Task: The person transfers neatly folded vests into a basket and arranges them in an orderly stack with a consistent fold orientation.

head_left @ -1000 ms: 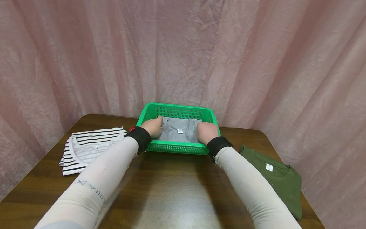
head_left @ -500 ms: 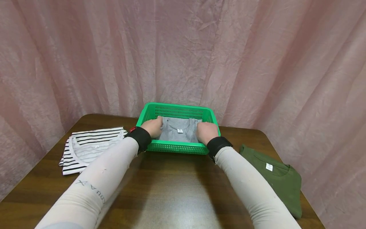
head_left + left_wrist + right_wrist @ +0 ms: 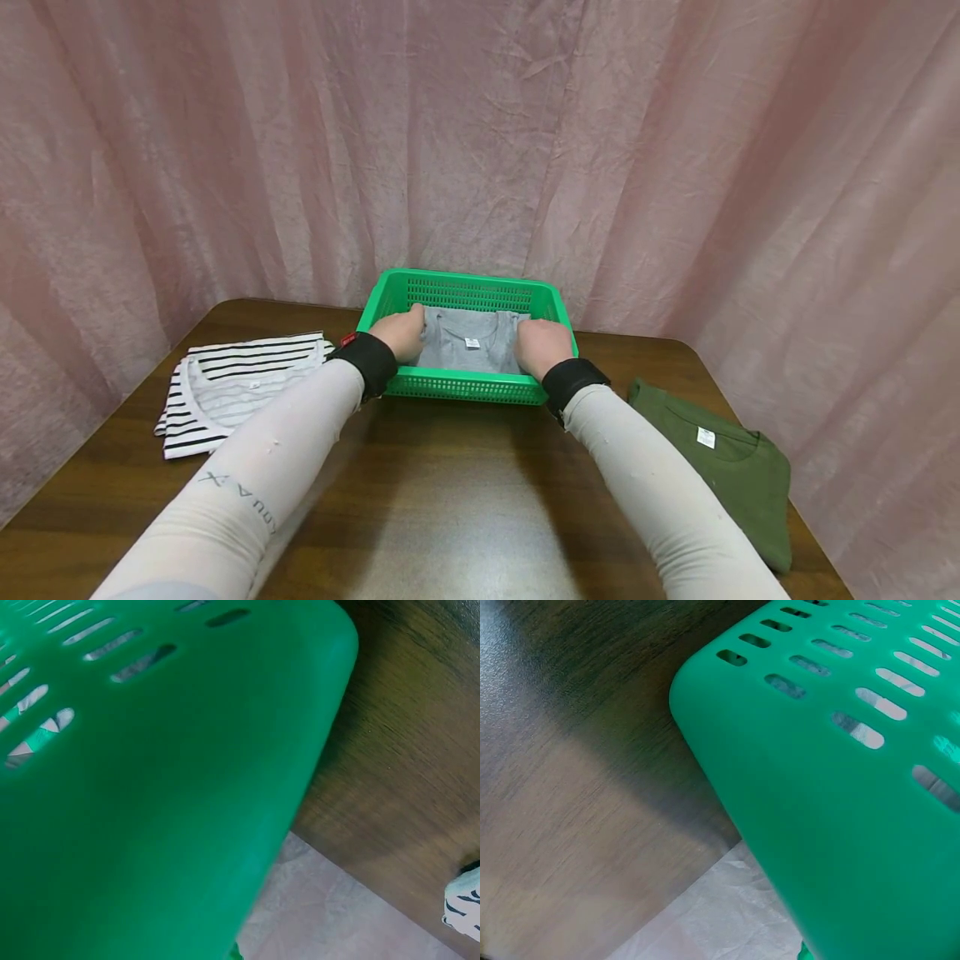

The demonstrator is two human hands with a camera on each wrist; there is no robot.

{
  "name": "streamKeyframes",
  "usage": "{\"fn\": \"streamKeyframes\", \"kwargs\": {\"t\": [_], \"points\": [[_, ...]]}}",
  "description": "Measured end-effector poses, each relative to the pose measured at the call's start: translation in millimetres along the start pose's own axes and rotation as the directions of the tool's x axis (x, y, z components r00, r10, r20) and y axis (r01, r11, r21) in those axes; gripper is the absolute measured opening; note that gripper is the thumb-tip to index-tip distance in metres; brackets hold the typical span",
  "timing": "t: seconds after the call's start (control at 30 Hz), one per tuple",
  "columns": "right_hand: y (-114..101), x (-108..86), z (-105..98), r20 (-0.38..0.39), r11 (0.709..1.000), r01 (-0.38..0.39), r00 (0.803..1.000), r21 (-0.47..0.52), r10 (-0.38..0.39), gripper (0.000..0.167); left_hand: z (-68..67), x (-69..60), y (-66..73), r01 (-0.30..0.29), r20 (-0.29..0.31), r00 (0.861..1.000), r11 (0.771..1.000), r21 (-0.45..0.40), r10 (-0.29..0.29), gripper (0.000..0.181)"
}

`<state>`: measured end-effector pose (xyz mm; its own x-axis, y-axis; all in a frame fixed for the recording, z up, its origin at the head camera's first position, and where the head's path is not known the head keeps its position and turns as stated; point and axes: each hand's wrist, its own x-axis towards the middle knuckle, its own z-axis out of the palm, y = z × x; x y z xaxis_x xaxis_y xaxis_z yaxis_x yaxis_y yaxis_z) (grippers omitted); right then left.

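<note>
A folded grey T-shirt (image 3: 474, 346) with a white neck label lies inside a green plastic basket (image 3: 468, 377). At the shirt's left edge my left hand (image 3: 401, 332) reaches over the basket's rim, fingers curled, and grips the cloth. My right hand (image 3: 543, 346) grips the right edge in the same way, its fingertips hidden behind the knuckles. Both wrist views are mostly filled by the basket's slotted green wall (image 3: 172, 772), and neither shows the fingers.
A folded black-and-white striped shirt (image 3: 255, 354) lies left of the basket on the brown wooden table (image 3: 465, 483). At the right edge lies a folded olive green T-shirt (image 3: 738, 475). Behind the table hangs a pink curtain (image 3: 480, 150).
</note>
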<state>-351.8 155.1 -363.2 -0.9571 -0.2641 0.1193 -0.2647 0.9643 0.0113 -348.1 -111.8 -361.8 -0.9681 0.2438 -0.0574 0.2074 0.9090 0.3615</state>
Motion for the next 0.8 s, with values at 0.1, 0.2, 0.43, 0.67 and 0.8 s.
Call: {"fn": "streamKeyframes", "kwargs": {"t": [0.1, 0.2, 0.43, 0.67, 0.8], "points": [[0.8, 0.7, 1.0, 0.002, 1.0, -0.001, 1.0, -0.003, 0.001, 0.029, 2.1, 2.0, -0.8, -0.001, -0.002, 1.0, 1.0, 0.011, 0.001, 0.046], [1.2, 1.0, 2.0, 0.002, 1.0, -0.003, 1.0, -0.006, 0.003, 0.029, 3.6, 3.3, -1.8, -0.006, -0.001, 1.0, 1.0, 0.023, 0.006, 0.049], [0.9, 0.0, 2.1, -0.007, 1.0, -0.004, 1.0, 0.001, 0.004, 0.03, 3.2, 2.1, -1.1, -0.017, 0.005, 1.0, 0.999, 0.051, 0.017, 0.06], [0.0, -0.9, 1.4, -0.06, 1.0, 0.021, 0.998, 0.009, -0.02, 0.033, 1.7, 0.0, 1.3, -0.009, 0.016, 1.0, 0.997, 0.081, 0.008, 0.062], [-0.3, -1.5, 1.1, -0.071, 0.999, 0.031, 0.997, 0.011, -0.03, 0.032, 0.6, -2.4, 3.0, -0.009, 0.02, 1.0, 0.996, 0.084, 0.007, 0.062]]}}
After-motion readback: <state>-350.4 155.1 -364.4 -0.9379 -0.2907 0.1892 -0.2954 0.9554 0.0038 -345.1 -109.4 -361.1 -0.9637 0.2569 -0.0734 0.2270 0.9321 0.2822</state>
